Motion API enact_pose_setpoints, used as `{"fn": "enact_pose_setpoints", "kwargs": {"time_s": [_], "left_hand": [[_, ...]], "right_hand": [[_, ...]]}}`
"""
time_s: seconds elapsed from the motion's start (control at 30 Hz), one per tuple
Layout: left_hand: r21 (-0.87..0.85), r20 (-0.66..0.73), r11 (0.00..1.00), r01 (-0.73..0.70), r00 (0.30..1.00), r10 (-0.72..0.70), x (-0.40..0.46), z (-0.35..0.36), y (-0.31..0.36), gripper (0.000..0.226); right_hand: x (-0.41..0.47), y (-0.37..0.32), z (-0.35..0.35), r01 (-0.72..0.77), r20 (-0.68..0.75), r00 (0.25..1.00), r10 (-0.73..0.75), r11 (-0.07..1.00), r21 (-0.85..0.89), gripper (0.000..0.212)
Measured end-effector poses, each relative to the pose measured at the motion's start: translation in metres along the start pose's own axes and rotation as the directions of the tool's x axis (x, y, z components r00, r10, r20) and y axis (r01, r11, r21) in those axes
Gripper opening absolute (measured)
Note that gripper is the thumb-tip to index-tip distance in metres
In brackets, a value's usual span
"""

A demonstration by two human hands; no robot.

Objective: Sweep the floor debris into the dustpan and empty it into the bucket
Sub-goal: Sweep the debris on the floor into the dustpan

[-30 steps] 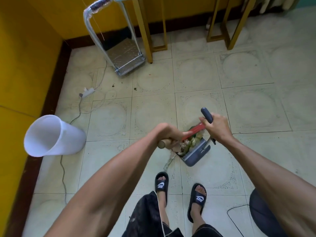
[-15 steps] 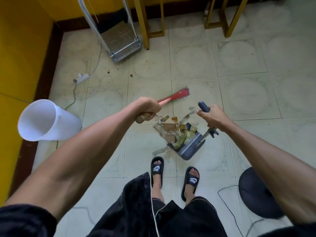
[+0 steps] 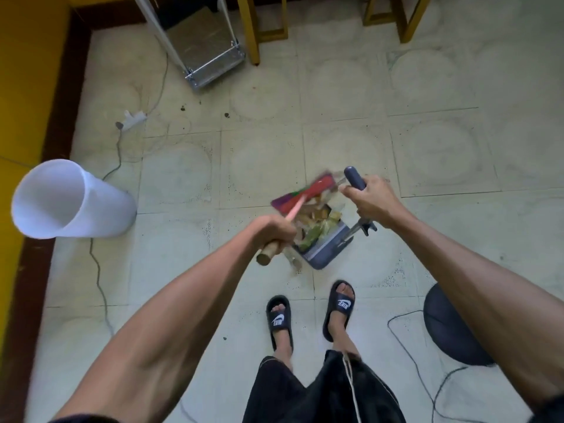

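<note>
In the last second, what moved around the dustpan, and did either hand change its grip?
The red-bristled broom swung out past the debris pile and is now coming back over it, blurred, toward the dark grey dustpan. More scraps lie outside the pan than a second ago. The left hand still grips the broom's wooden handle, the right hand the dustpan's handle. The white plastic bucket stayed put.

The left hand [image 3: 272, 228] holds a broom [image 3: 305, 196] over trash [image 3: 317, 221] in the dustpan [image 3: 328, 250], whose handle the right hand [image 3: 370, 201] holds.
</note>
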State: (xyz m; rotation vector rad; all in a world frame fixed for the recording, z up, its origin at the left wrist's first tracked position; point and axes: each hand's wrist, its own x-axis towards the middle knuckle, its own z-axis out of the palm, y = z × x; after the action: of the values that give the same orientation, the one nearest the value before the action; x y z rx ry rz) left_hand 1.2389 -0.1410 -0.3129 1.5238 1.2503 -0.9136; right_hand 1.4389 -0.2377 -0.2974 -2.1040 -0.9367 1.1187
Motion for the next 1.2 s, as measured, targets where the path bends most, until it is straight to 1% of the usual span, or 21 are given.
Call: {"fn": "enact_pose_setpoints", "kwargs": {"time_s": [0.1,0.17,0.2,0.33,0.4,0.47,0.63,0.77,0.9,1.0,1.07,1.13,1.2], "left_hand": [[-0.171,0.134,0.985,-0.028,0.99,0.052,-0.022,0.002,-0.006,0.013],[-0.198,0.192,0.979,-0.04,0.978,0.079,-0.037,0.006,-0.016,0.004],[-0.186,0.199,0.981,-0.054,0.976,0.091,-0.043,0.005,-0.021,0.005],[-0.06,0.153,0.994,-0.089,0.983,0.097,-0.067,-0.009,-0.044,0.009],[-0.023,0.08,0.995,-0.099,0.992,0.1,-0.078,-0.018,-0.053,0.016],[-0.017,0.004,0.994,-0.112,0.994,0.112,-0.088,-0.025,-0.058,0.012],[-0.118,-0.095,0.988,-0.103,0.991,0.092,-0.1,-0.027,-0.066,0.004],[-0.183,-0.163,0.979,-0.085,0.985,0.055,-0.102,-0.008,-0.071,0.006],[-0.233,-0.219,0.969,-0.081,0.975,0.029,-0.098,0.021,-0.078,0.012],[-0.292,-0.222,0.955,-0.045,0.975,-0.022,-0.094,0.053,-0.081,0.013],[-0.348,-0.194,0.937,-0.008,0.979,-0.063,-0.088,0.079,-0.081,0.016],[-0.405,-0.168,0.914,0.0,0.983,-0.074,-0.083,0.108,-0.08,0.023],[-0.5,-0.112,0.866,0.012,0.991,-0.078,-0.081,0.138,-0.077,0.026]], "right_hand": [[-0.009,-0.009,0.02,-0.012,-0.004,1.0,0.012,1.0,0.017,0.027],[-0.019,-0.01,0.03,-0.029,-0.027,0.999,0.03,0.999,0.034,0.029],[-0.025,-0.01,0.033,-0.038,-0.051,0.998,0.04,0.999,0.034,0.03],[-0.057,-0.003,0.035,-0.062,-0.138,0.989,0.059,0.998,-0.016,0.034],[-0.076,0.003,0.035,-0.086,-0.144,0.987,0.077,0.995,-0.054,0.033],[-0.093,0.01,0.034,-0.097,-0.137,0.987,0.082,0.99,-0.103,0.032],[-0.122,0.022,0.019,-0.078,-0.107,0.993,0.056,0.975,-0.211,0.033],[-0.136,0.03,0.003,-0.006,0.017,1.0,0.013,0.943,-0.332,0.035],[-0.144,0.039,-0.006,0.052,0.107,0.994,-0.012,0.921,-0.386,0.032],[-0.155,0.051,-0.009,0.053,0.13,0.992,-0.004,0.926,-0.374,0.031],[-0.162,0.062,-0.005,0.059,0.156,0.988,-0.004,0.936,-0.348,0.03],[-0.165,0.067,-0.003,0.068,0.161,0.987,-0.02,0.95,-0.303,0.03],[-0.166,0.071,0.001,0.067,0.161,0.987,-0.028,0.969,-0.238,0.032]]}}
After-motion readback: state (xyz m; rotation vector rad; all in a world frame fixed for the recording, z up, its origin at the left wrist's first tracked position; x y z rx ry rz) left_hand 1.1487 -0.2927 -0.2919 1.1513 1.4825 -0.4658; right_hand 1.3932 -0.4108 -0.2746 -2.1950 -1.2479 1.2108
